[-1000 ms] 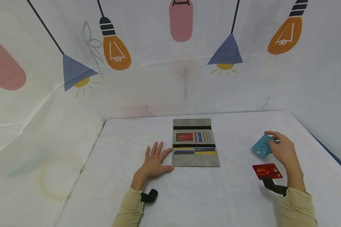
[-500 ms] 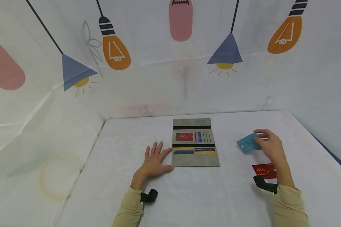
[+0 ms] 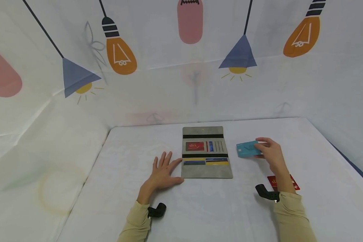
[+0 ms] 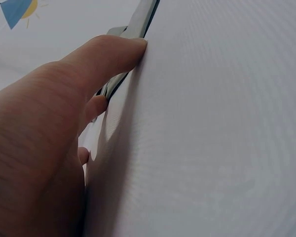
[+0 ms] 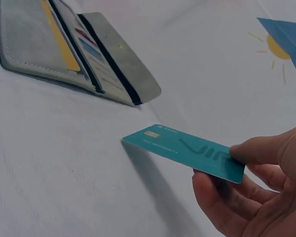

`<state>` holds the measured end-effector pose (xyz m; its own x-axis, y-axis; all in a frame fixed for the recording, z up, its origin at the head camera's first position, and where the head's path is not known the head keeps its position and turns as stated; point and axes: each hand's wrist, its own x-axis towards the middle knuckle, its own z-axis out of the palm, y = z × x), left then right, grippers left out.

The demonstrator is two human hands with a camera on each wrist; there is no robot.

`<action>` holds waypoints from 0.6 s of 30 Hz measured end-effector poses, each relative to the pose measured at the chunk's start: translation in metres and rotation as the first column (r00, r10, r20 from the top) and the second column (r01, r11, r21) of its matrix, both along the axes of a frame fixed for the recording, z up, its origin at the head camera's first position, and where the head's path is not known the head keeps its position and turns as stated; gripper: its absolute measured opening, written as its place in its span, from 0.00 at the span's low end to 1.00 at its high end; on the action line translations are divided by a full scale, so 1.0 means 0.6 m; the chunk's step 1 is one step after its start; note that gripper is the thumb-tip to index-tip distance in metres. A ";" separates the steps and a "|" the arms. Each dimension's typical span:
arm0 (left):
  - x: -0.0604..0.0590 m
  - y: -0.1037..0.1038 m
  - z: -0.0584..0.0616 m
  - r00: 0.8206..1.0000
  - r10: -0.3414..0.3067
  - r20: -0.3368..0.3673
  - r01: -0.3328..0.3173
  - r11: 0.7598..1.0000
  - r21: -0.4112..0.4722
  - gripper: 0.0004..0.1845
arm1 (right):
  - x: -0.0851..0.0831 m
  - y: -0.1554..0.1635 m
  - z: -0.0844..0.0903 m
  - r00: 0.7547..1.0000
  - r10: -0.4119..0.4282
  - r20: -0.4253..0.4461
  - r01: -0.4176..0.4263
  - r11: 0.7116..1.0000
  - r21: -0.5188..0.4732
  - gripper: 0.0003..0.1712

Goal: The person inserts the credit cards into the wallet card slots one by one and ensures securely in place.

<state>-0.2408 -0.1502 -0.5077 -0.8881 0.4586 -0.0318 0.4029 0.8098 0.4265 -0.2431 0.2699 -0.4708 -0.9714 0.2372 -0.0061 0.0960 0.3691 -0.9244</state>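
Two hands: right hand point(image 3: 272, 155) pinches teal card point(image 3: 247, 148) (above table), right of wallet point(image 3: 206, 168); left hand point(image 3: 163, 169) flat, fingers spread, touching wallet's left edge.

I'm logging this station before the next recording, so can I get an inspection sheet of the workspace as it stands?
Surface: white cloth-covered table, lightly wrinkled.
Job's things: grey wallet lying open and flat, cards in its slots; teal card held above the table, right of the wallet.
Clutter: red VIP card on the table, partly hidden by the right forearm.
Hands: left hand flat on the table, thumb at the wallet's left edge; right hand has a pinch grip on the teal card.
Cables: nothing seen.
Surroundings: white backdrop printed with lamps and bulbs.
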 end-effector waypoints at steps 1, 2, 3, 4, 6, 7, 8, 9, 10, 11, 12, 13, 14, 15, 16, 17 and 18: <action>0.000 -0.001 0.000 1.000 0.001 -0.001 -0.001 1.000 0.003 0.41 | -0.002 -0.003 0.000 1.000 0.006 0.002 -0.006 1.000 -0.017 0.30; 0.000 -0.001 0.000 1.000 0.001 -0.001 -0.001 1.000 0.005 0.41 | -0.004 -0.005 0.000 1.000 0.008 0.005 -0.008 0.999 -0.034 0.31; 0.000 -0.001 0.000 1.000 0.000 -0.003 0.000 1.000 0.006 0.41 | -0.005 -0.008 0.000 1.000 0.008 0.010 -0.007 0.999 -0.054 0.31; 0.001 -0.002 0.000 1.000 -0.001 -0.004 0.001 1.000 0.005 0.41 | -0.007 -0.012 0.000 1.000 0.006 0.016 -0.005 0.997 -0.072 0.31; 0.001 -0.003 -0.001 1.000 -0.002 -0.004 0.002 1.000 0.005 0.41 | -0.012 -0.019 0.000 1.000 0.004 0.027 -0.001 0.994 -0.108 0.31; 0.001 -0.003 -0.002 1.000 -0.002 -0.004 0.002 1.000 0.005 0.41 | -0.015 -0.023 -0.001 1.000 0.005 0.031 -0.001 0.992 -0.128 0.31; 0.001 -0.003 -0.002 1.000 -0.001 -0.005 0.001 1.000 0.007 0.41 | -0.018 -0.027 -0.002 0.999 0.005 0.033 -0.001 0.989 -0.146 0.31; 0.001 -0.004 -0.003 1.000 0.000 -0.005 0.000 1.000 0.009 0.41 | -0.021 -0.032 -0.002 0.999 0.006 0.037 0.000 0.987 -0.163 0.31; 0.002 -0.004 -0.003 1.000 0.001 -0.006 -0.001 1.000 0.012 0.41 | -0.024 -0.036 -0.003 0.999 0.005 0.038 0.001 0.984 -0.177 0.31; 0.002 -0.004 -0.004 1.000 0.002 -0.008 -0.002 1.000 0.015 0.41 | -0.027 -0.040 -0.003 0.999 0.005 0.041 0.003 0.981 -0.193 0.31; 0.002 -0.004 -0.004 1.000 0.001 -0.008 -0.001 1.000 0.015 0.41 | -0.029 -0.044 -0.003 0.999 0.005 0.044 0.005 0.977 -0.211 0.31; 0.001 -0.004 -0.004 1.000 0.000 -0.008 0.000 1.000 0.016 0.41 | -0.031 -0.048 -0.003 0.999 0.005 0.047 0.006 0.973 -0.229 0.31; 0.001 -0.004 -0.004 1.000 -0.001 -0.008 0.001 1.000 0.016 0.41 | -0.032 -0.052 -0.002 0.999 0.005 0.051 0.008 0.970 -0.243 0.31; 0.001 -0.004 -0.005 1.000 -0.004 -0.012 0.004 1.000 0.016 0.41 | -0.033 -0.056 -0.001 0.998 0.006 0.055 0.008 0.966 -0.257 0.31; 0.000 -0.004 -0.005 1.000 -0.006 -0.016 0.007 1.000 0.014 0.41 | -0.034 -0.060 -0.001 0.998 0.012 0.059 0.005 0.963 -0.269 0.32; 0.000 -0.003 -0.005 1.000 -0.008 -0.016 0.008 1.000 0.011 0.41 | -0.036 -0.063 0.000 0.998 0.018 0.061 0.000 0.960 -0.281 0.32; 0.000 -0.003 -0.005 1.000 -0.009 -0.017 0.009 1.000 0.007 0.41 | -0.037 -0.065 0.000 0.998 0.026 0.062 -0.006 0.955 -0.296 0.32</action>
<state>-0.2410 -0.1519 -0.5105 -0.8841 0.4670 -0.0132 0.4177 0.8028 0.4255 -0.2654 0.2306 -0.4708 -0.9703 0.2000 -0.1358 0.1549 0.0827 -0.9845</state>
